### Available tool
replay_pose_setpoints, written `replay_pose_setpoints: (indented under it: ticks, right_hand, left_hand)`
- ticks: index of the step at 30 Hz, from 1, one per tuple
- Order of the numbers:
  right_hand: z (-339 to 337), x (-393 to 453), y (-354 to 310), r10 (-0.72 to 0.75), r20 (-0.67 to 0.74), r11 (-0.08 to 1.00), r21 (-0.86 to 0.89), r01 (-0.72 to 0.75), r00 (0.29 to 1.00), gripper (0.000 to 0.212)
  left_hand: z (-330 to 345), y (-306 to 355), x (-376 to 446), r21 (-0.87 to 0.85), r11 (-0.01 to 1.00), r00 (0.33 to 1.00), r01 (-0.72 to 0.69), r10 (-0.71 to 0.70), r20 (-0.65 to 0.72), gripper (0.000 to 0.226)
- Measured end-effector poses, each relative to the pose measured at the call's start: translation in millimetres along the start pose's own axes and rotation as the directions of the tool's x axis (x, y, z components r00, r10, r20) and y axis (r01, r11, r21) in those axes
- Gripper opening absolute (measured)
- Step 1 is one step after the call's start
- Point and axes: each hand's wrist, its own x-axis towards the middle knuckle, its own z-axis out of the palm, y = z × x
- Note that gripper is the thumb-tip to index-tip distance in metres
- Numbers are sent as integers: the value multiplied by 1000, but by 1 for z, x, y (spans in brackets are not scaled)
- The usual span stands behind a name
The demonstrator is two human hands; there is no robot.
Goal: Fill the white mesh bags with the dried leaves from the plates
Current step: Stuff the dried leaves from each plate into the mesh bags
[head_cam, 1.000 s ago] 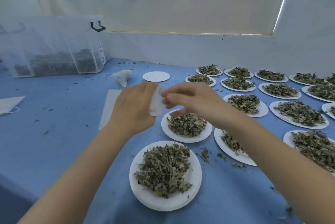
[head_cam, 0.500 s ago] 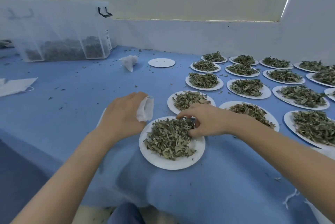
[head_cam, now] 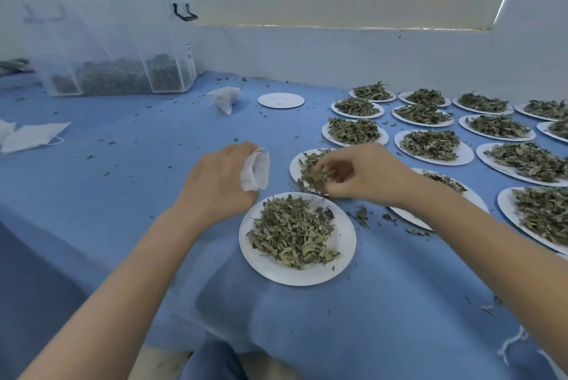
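Note:
My left hand (head_cam: 219, 179) grips a small white mesh bag (head_cam: 256, 172) just left of the nearest white plate (head_cam: 344, 253), which carries a heap of dried leaves (head_cam: 292, 232). My right hand (head_cam: 365, 175) hovers above the plate's far edge and pinches a clump of dried leaves (head_cam: 313, 175) in its fingertips, a short way right of the bag. Several more white plates of leaves (head_cam: 430, 144) spread to the right. Another filled mesh bag (head_cam: 226, 98) lies farther back on the blue cloth.
A clear plastic bin (head_cam: 116, 47) with dark leaves stands at the back left. An empty white plate (head_cam: 281, 100) lies beside the far bag. A white face mask (head_cam: 30, 136) lies at the left. Loose leaf bits scatter over the blue cloth (head_cam: 123, 139), whose near edge hangs over my lap.
My right hand dipped into the nearest plate's leaves and has risen with a clump pinched in its fingers. My left hand lowered with the mesh bag to beside that plate.

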Motion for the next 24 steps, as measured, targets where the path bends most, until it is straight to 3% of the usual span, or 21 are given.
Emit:
replay_pose_setpoints:
  ticks: [5, 10, 14, 19, 21, 24]
  right_hand:
    - [-14, 5, -19, -23, -91, 985, 169, 38, 996, 20]
    - [-18, 9, -33, -64, -85, 983, 165, 78, 994, 22]
    - [-12, 10, -38, -148, -60, 987, -71, 144, 987, 26]
    - [-5, 13, -44, -257, 46, 904, -343, 257, 965, 21]
    - [-3, 13, -45, -268, 24, 912, -317, 261, 963, 21]
    - [-2, 8, -45, -225, -68, 972, -89, 219, 972, 22]
  left_hand:
    - [1, 8, 14, -35, 999, 999, -41, 41, 12, 40]
    - [4, 18, 20, -83, 995, 998, -59, 58, -14, 45]
    - [7, 21, 20, -92, 994, 998, -56, 53, -31, 41]
    - [8, 28, 18, -29, 993, 993, -114, 113, -39, 29]
    - [7, 32, 17, -30, 994, 994, -101, 100, -42, 25]
    - [6, 38, 15, -79, 995, 996, -66, 60, -65, 27]
